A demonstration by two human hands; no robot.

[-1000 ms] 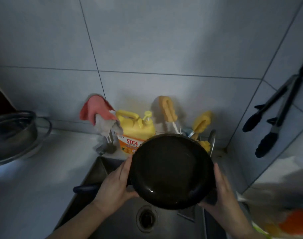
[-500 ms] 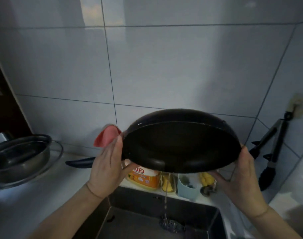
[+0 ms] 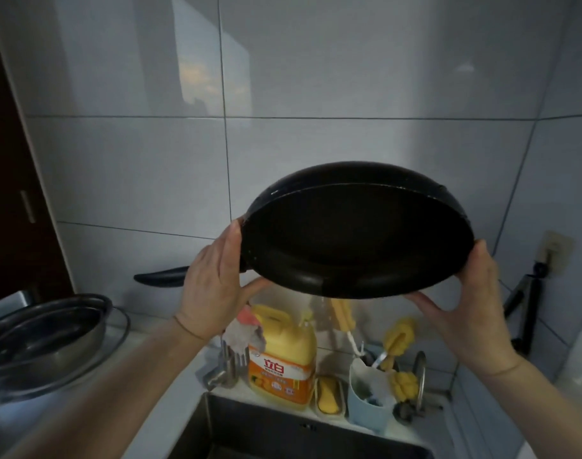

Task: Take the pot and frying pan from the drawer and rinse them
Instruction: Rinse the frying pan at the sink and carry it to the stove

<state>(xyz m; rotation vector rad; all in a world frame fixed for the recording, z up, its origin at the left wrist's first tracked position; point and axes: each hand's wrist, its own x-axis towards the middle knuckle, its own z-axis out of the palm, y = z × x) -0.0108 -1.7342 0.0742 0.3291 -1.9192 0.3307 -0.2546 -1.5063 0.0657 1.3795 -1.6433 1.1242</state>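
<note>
Both hands grasp the black frying pan [image 3: 356,236] by its rim, left hand [image 3: 213,286] and right hand [image 3: 465,313], tilted above the sink [image 3: 250,429]; draining seems underway. Next, set it down beside the steel pot [image 3: 44,339].

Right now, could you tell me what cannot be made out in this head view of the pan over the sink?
- Frying pan handle: its joint to the pan is hidden behind the left hand.
- Sink floor and drain: cut off by the bottom edge.
- Right hand fingers: behind the pan's rim.
- Tongs: dark, partly behind the right hand.
- Steel pot interior: too dim to judge.
</note>
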